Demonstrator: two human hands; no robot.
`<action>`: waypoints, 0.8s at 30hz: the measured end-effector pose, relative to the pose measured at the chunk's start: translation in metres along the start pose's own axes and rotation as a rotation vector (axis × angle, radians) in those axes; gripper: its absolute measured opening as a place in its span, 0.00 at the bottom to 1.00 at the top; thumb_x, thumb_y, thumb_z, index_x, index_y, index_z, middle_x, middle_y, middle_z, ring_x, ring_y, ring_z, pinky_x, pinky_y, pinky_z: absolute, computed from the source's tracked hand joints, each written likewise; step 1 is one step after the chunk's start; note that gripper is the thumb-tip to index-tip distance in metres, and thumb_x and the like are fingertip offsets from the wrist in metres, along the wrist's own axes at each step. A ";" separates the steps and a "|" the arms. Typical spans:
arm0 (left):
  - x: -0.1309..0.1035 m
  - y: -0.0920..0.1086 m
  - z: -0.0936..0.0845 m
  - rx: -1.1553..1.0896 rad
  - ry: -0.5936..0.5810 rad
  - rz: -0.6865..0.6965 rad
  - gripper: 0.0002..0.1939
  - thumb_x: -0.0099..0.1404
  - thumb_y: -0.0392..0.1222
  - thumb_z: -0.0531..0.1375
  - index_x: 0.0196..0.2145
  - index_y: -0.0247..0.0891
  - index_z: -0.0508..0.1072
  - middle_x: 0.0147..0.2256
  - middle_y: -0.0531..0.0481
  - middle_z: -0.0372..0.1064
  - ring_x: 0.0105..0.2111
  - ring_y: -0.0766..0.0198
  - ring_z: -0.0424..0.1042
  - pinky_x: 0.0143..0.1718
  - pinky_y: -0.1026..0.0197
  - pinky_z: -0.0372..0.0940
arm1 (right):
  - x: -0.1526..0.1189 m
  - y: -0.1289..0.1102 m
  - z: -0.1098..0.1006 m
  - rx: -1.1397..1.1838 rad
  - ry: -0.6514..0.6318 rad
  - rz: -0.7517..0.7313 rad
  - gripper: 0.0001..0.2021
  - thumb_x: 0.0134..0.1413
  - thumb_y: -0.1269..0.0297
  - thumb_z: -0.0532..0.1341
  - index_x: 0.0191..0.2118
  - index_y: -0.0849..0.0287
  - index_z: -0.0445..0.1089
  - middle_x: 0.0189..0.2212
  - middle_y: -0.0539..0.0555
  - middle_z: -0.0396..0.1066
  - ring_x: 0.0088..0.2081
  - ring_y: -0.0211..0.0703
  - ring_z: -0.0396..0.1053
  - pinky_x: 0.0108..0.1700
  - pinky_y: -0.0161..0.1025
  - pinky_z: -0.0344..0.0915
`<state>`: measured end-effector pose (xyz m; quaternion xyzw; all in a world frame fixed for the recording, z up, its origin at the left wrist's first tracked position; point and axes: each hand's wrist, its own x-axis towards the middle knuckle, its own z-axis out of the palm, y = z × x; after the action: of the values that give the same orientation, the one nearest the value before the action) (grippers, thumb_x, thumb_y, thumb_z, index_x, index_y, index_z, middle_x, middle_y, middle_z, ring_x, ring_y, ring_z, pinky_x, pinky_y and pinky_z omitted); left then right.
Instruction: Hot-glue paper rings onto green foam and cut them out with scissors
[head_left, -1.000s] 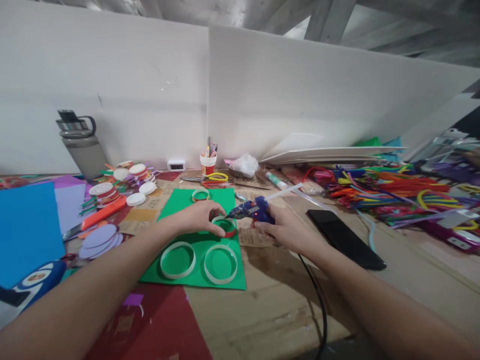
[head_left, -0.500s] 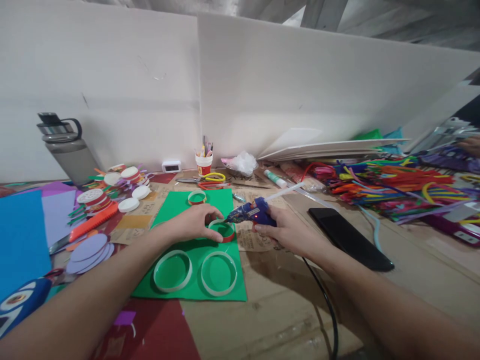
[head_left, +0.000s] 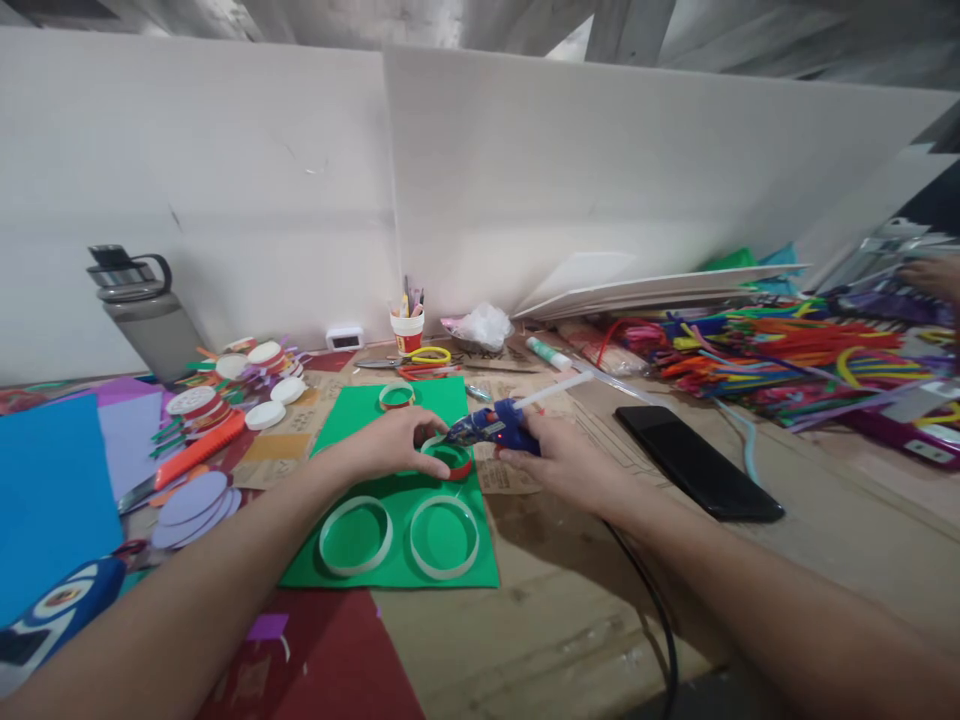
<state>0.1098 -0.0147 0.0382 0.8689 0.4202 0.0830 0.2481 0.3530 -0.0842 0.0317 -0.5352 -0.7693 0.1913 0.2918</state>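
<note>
My right hand grips a blue hot glue gun with a clear glue stick poking out of its back. The nozzle points left into a red-and-white paper ring, at its inner edge. My left hand curls round the left side of that ring, thumb in front and fingers behind. Underneath lies a green sheet. Two pale rings rest on its near part, a left one and a right one. Another small ring stands at its far edge.
On the left are a grey bottle, an orange utility knife, lilac paper discs and blue sheets. A black phone and many pipe cleaners lie right. The black cord trails toward me. Another person's hand shows far right.
The glue gun's nozzle has shifted slightly left and down along the ring. My left hand keeps its hold. The whole view has tilted a little.
</note>
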 end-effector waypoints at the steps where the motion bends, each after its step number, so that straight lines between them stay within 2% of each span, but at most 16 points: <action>1: 0.000 0.000 0.000 0.002 0.000 0.001 0.30 0.49 0.58 0.69 0.46 0.39 0.74 0.42 0.48 0.73 0.42 0.54 0.71 0.40 0.59 0.63 | 0.000 -0.001 0.001 -0.013 -0.002 -0.008 0.09 0.56 0.63 0.60 0.42 0.59 0.70 0.36 0.57 0.75 0.36 0.47 0.70 0.38 0.39 0.64; 10: 0.000 0.002 -0.001 -0.009 -0.006 0.003 0.29 0.49 0.57 0.69 0.46 0.40 0.74 0.39 0.50 0.72 0.39 0.57 0.70 0.38 0.60 0.62 | -0.004 0.002 0.005 -0.092 -0.023 -0.069 0.09 0.57 0.68 0.58 0.44 0.59 0.70 0.37 0.57 0.75 0.37 0.46 0.71 0.38 0.37 0.63; 19: 0.000 -0.001 0.000 -0.021 -0.010 0.017 0.30 0.49 0.59 0.68 0.46 0.39 0.74 0.38 0.50 0.72 0.38 0.57 0.70 0.37 0.60 0.62 | -0.005 -0.001 0.008 -0.067 -0.014 -0.107 0.09 0.59 0.64 0.57 0.43 0.58 0.70 0.36 0.59 0.75 0.38 0.48 0.71 0.38 0.39 0.63; 24: 0.001 -0.004 0.001 -0.029 -0.009 0.018 0.32 0.48 0.60 0.69 0.47 0.38 0.74 0.38 0.50 0.71 0.38 0.58 0.70 0.36 0.61 0.62 | -0.005 0.003 0.012 -0.107 -0.023 -0.117 0.08 0.58 0.66 0.57 0.41 0.59 0.70 0.39 0.61 0.75 0.40 0.50 0.72 0.40 0.41 0.64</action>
<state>0.1080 -0.0125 0.0358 0.8694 0.4099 0.0873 0.2618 0.3489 -0.0876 0.0197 -0.5017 -0.8118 0.1386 0.2645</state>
